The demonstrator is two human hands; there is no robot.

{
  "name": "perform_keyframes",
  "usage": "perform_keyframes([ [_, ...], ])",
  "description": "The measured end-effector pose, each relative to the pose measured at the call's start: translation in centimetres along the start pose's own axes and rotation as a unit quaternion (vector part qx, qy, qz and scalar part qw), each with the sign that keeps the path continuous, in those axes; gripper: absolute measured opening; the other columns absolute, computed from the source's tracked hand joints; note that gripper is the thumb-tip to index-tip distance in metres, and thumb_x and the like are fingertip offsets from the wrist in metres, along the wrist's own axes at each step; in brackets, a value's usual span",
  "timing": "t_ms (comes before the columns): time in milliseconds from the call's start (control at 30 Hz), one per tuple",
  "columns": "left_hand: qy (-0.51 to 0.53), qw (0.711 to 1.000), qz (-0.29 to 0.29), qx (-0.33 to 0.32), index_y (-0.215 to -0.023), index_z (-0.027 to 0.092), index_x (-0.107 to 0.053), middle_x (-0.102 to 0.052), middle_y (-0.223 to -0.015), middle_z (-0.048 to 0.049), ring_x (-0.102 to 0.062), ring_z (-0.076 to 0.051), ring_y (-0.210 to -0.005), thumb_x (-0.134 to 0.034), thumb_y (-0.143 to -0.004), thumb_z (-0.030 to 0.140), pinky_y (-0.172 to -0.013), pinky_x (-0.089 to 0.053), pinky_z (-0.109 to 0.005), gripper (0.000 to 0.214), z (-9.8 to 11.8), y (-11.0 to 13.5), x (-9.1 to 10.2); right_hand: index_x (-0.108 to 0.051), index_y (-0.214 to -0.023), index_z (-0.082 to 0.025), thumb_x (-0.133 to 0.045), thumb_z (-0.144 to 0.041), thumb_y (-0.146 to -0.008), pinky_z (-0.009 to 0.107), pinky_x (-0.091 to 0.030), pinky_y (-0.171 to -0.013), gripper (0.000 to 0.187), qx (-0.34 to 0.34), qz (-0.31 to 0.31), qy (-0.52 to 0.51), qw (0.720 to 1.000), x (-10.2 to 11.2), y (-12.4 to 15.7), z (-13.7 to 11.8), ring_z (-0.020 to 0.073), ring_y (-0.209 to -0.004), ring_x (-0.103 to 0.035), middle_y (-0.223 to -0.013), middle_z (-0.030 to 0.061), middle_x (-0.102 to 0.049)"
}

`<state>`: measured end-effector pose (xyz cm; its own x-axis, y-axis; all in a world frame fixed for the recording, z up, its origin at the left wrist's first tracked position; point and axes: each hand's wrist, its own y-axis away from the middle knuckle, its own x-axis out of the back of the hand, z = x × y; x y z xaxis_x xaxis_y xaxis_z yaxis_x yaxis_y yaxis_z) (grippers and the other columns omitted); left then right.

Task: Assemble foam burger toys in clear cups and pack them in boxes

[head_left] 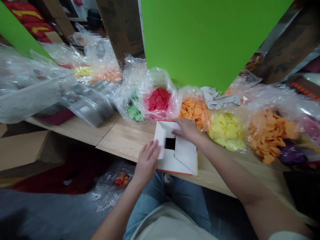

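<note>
A cardboard box (pixel 186 156) with white inner flaps and a coloured outer edge stands on the wooden table in front of me. Its flaps are folded partly inward around a dark rectangular gap. My left hand (pixel 148 158) is at the box's left side, fingers stretched out against the raised left flap, slightly blurred. My right hand (pixel 187 129) lies over the far right part of the box, its fingers spread on the flaps near the gap. Neither hand grips a loose object.
Behind the box stand clear bags of green pieces (pixel 135 111), red pieces (pixel 158 100), orange pieces (pixel 193 110) and yellow pieces (pixel 226 130). A green panel (pixel 200 40) rises behind them. Plastic-wrapped packs (pixel 87 103) lie left; a brown carton (pixel 25 148) sits below the table's left side.
</note>
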<state>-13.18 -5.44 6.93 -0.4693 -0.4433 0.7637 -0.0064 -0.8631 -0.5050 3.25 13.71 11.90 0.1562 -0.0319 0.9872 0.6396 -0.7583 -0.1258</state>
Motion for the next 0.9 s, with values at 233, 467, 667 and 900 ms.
perform_keyframes([
  [233, -0.053, 0.971, -0.220, -0.082, -0.131, 0.021, -0.042, -0.028, -0.145, -0.0096, -0.015, -0.029, -0.136, -0.049, -0.081, 0.048, -0.105, -0.026, -0.048, 0.057, 0.6, -2.3, 0.2, -0.048, -0.122, -0.021, -0.042, -0.043, -0.088, 0.034, -0.036, -0.082, 0.041, 0.038, -0.045, -0.038, 0.998, 1.3, -0.2, 1.1, 0.0243, -0.100, -0.056, -0.112, 0.0091, -0.061],
  [467, 0.067, 0.995, -0.057, 0.051, -0.124, 0.022, -0.045, -0.032, -0.140, -0.0125, -0.024, -0.028, -0.133, -0.054, -0.081, 0.033, -0.103, -0.031, -0.048, 0.046, 0.5, -0.7, -1.3, -0.043, -0.127, -0.018, -0.036, -0.033, -0.091, 0.039, -0.029, -0.093, 0.040, 0.024, 0.000, -0.045, 0.999, 0.8, 0.8, 0.8, 0.0228, -0.104, -0.053, -0.114, 0.0100, -0.060],
  [667, 0.400, 0.850, -0.028, 0.341, -0.134, 0.021, -0.026, -0.041, -0.133, -0.0173, -0.046, -0.029, -0.118, -0.047, -0.084, 0.043, -0.088, -0.047, -0.044, 0.058, 1.0, 2.6, -2.5, -0.059, -0.107, -0.017, -0.034, -0.027, -0.090, 0.034, -0.036, -0.087, 0.032, 0.009, 0.100, -0.121, 0.988, 0.8, 2.8, 0.8, 0.0212, -0.095, -0.055, -0.100, 0.0092, -0.065],
  [900, 0.442, 0.879, 0.010, 0.181, -0.140, 0.032, 0.007, -0.041, -0.135, -0.0126, -0.058, -0.025, -0.104, -0.057, -0.077, 0.046, -0.075, -0.055, -0.036, 0.091, 5.8, -1.7, 7.7, -0.045, -0.120, -0.018, -0.005, -0.034, -0.092, 0.033, -0.045, -0.082, 0.051, -0.124, 0.180, -0.273, 0.937, -0.2, 5.4, 0.4, 0.0186, -0.103, -0.053, -0.114, 0.0097, -0.057],
])
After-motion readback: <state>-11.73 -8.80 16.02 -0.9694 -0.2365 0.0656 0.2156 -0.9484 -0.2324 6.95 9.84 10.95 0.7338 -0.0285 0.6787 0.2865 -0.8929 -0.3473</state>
